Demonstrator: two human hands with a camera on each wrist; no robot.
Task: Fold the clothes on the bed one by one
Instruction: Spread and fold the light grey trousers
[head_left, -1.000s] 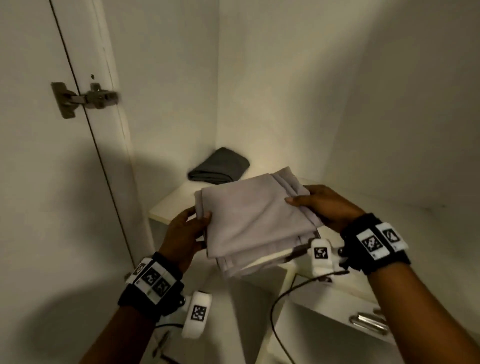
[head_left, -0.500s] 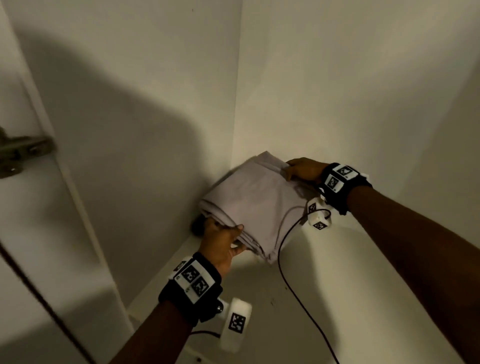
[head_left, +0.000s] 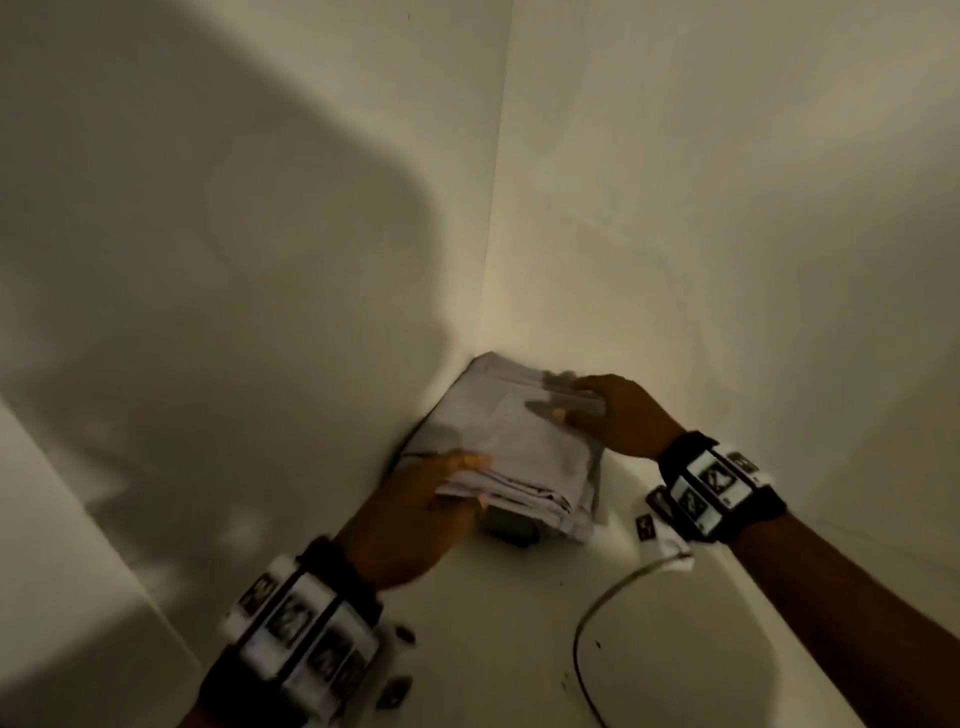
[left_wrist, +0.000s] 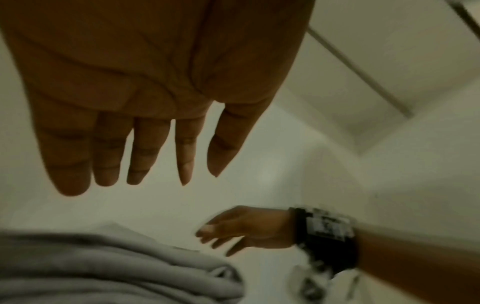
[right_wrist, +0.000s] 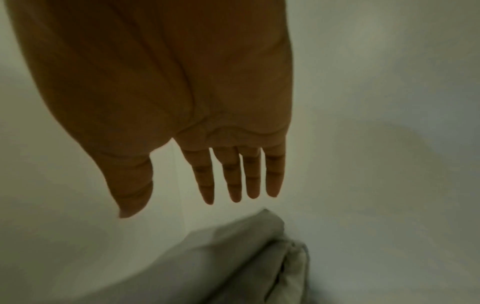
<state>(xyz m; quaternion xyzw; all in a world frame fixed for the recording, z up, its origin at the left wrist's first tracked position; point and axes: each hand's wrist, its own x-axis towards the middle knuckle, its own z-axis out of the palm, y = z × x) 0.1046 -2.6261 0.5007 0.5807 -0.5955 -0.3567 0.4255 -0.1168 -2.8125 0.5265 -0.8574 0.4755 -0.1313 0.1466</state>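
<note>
Presently both grips are seen released: in the wrist views the fingers of the left hand (left_wrist: 135, 86) and of the right hand (right_wrist: 166, 98) are held straight and spread above the cloth, and nothing is clasped. In the head view the left hand (head_left: 415, 514) is laid at the near edge of the folded light-grey garment (head_left: 514, 452), and the right hand (head_left: 618, 415) at its far right edge; whether the fingertips press the cloth cannot be told through the blur. The garment is set deep in the corner of the white shelf (head_left: 519, 649), upon a darker folded item (head_left: 511, 527) of which only a sliver shows beneath. The step in hand is judged to be the stowing of a finished fold. Withdrawal of both hands without dragging the top layer is called for next, then a return for another piece. A cable (head_left: 597, 613) trails across the shelf beside the right wrist and could be snagged; the enclosing walls (head_left: 727, 260) leave little room.
</note>
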